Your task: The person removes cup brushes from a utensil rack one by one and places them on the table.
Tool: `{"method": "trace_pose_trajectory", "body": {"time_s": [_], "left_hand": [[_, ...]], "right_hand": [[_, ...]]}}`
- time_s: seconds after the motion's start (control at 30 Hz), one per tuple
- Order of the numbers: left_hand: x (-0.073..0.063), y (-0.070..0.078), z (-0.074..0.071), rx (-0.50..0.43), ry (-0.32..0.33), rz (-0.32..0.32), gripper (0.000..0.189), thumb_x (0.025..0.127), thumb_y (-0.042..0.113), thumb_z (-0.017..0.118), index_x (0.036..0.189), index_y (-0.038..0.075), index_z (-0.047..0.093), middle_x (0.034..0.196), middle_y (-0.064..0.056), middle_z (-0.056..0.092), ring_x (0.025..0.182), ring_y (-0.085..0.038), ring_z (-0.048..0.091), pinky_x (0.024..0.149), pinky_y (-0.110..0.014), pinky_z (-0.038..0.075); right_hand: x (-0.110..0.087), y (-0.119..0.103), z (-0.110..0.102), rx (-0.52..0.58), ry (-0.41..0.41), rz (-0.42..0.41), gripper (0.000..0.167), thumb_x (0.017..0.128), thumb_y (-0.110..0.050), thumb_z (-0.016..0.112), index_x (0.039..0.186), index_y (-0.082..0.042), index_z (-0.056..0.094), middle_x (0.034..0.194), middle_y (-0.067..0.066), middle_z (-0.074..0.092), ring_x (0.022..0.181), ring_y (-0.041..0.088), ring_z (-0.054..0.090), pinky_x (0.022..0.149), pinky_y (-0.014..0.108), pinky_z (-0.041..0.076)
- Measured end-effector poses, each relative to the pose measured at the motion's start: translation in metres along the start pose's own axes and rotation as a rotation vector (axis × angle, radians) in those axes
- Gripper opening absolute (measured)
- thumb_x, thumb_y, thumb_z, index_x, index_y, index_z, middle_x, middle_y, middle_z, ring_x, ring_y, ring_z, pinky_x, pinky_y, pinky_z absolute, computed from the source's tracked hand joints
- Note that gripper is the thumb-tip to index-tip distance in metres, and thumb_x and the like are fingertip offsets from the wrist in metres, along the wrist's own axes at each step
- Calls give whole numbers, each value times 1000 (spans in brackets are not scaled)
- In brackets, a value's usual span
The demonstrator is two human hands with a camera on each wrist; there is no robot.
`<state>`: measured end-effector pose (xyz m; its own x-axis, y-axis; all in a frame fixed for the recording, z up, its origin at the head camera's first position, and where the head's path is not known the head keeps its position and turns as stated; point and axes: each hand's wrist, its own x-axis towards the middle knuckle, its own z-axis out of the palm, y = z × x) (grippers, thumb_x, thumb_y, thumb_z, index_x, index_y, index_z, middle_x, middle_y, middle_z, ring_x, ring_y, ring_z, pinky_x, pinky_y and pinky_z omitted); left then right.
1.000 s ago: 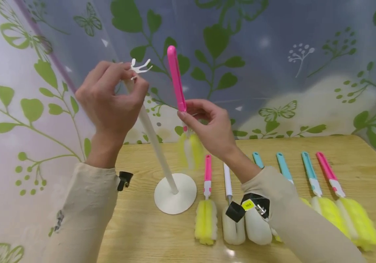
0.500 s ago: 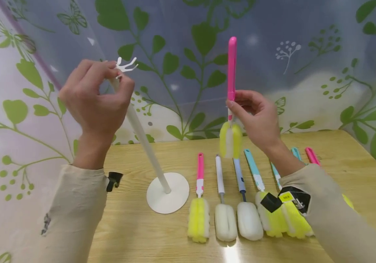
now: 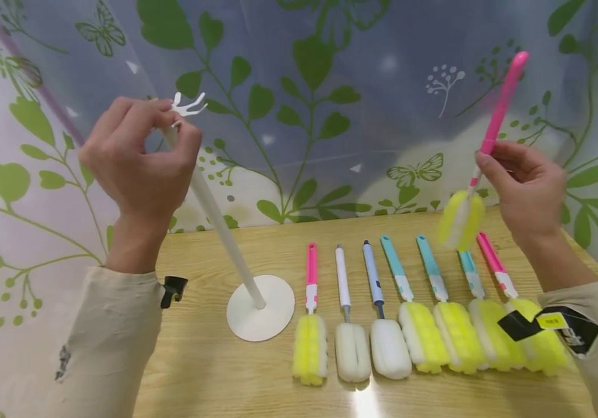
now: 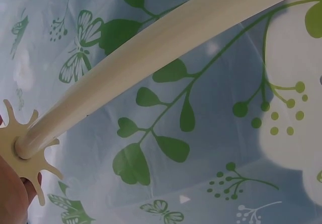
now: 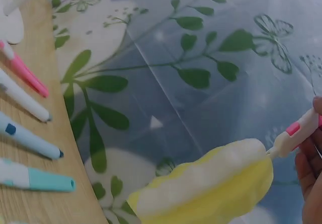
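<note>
My left hand (image 3: 142,154) pinches the hooked top (image 3: 189,106) of a white stand (image 3: 220,223), whose round base rests on the table. In the left wrist view, prongs spread around the top of the pole (image 4: 151,50), with part of the hand beside them. My right hand (image 3: 534,186) grips a bottle brush (image 3: 503,104) at the lower end of its pink handle. The brush tilts to the right, its yellow and white sponge head (image 5: 211,183) pointing down above the table. Below it lies a row of other sponge brushes, the nearest a teal-handled one (image 3: 470,273).
On the wooden table (image 3: 189,360), several brushes lie side by side: a pink-handled one (image 3: 311,313), a white one (image 3: 351,325), a blue one (image 3: 382,319), and teal and pink ones farther right. A leaf-patterned curtain (image 3: 257,145) hangs behind the table.
My right hand has carried the pink-handled brush away from the stand toward the right, and the brush now leans right. The left hand stays on the stand's top while the view shifts slightly.
</note>
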<state>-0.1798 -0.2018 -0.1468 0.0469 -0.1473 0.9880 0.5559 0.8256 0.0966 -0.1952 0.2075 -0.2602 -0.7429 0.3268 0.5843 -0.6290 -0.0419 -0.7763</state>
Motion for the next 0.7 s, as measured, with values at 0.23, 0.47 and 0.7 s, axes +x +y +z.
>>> {"method": "trace_pose_trajectory", "body": {"time_s": [0.23, 0.47, 0.7], "left_hand": [[0, -1, 1, 3, 1, 1, 21, 67, 16, 56, 59, 0, 66, 65, -8, 67, 58, -27, 61, 55, -21, 23], [0, 0, 0, 6, 1, -5, 22, 68, 17, 56, 58, 0, 65, 66, -7, 68, 60, -27, 62, 55, -21, 24], [-1, 1, 2, 2, 5, -5, 21, 67, 17, 56, 58, 0, 64, 68, -5, 69, 61, -26, 63, 56, -20, 24]], "right_hand": [[4, -4, -48, -150, 125, -1, 28, 81, -1, 71, 108, 6, 68, 94, 6, 68, 80, 12, 62, 72, 12, 48], [3, 1, -85, -458, 147, 109, 30, 88, -12, 65, 118, -9, 66, 99, -10, 64, 90, 2, 60, 78, 8, 43], [-4, 11, -127, -510, 129, 131, 26, 90, -10, 62, 115, -17, 67, 96, -19, 63, 87, -5, 57, 77, 4, 40]]}}
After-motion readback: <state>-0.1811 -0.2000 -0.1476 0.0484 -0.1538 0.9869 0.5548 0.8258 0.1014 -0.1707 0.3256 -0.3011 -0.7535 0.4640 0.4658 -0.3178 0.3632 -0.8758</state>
